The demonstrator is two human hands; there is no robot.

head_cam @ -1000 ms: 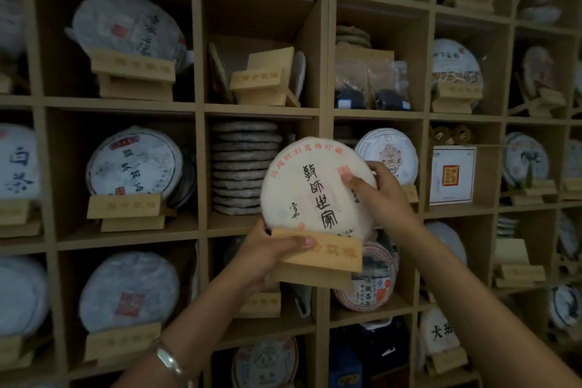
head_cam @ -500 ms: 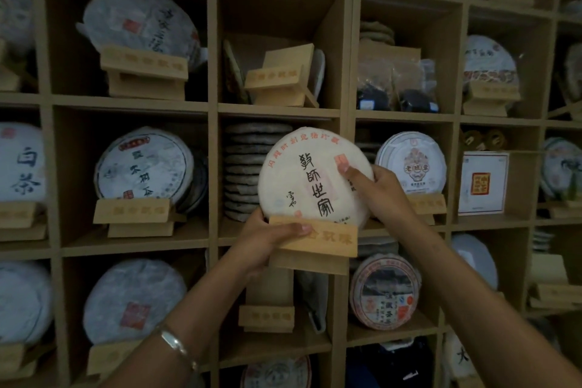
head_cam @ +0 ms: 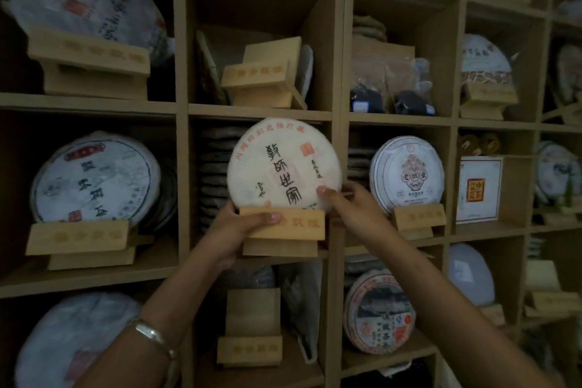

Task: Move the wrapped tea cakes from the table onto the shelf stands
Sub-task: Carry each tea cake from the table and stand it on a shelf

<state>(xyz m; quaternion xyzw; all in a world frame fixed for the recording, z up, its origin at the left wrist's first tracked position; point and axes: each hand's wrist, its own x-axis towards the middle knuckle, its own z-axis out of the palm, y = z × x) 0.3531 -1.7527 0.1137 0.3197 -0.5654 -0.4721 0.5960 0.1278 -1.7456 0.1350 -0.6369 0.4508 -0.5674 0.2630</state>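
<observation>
While tea cake (head_cam: 283, 164) is sitting upright in stand (head_cam: 283, 231), your left hand (head_cam: 239, 230) is gripping stand, right hand (head_cam: 349, 208) pinching cake's lower right edge; cubby floor (head_cam: 220, 257) lying just behind and below.

Held tea cake (head_cam: 283, 164): stood upright on held wooden stand (head_cam: 283, 230), in front of the middle cubby of the shelf unit (head_cam: 181, 167).
Left hand (head_cam: 234, 230): gripped the stand's left end, thumb across its front lip.
Right hand (head_cam: 352, 208): pinched the cake's lower right edge.
Stack of tea cakes (head_cam: 214, 173): lay flat in the middle cubby, behind the held cake.
Left cubby: a tea cake with landscape print (head_cam: 94, 179) leaned on its own stand (head_cam: 78, 236).
Right cubby: a tea cake with vase print (head_cam: 406, 173) sat on a stand (head_cam: 419, 217); square box (head_cam: 478, 189) one cubby further right.
Cubby above: empty stand (head_cam: 258, 75).
Cubby below: empty lower stand (head_cam: 250, 327).
</observation>
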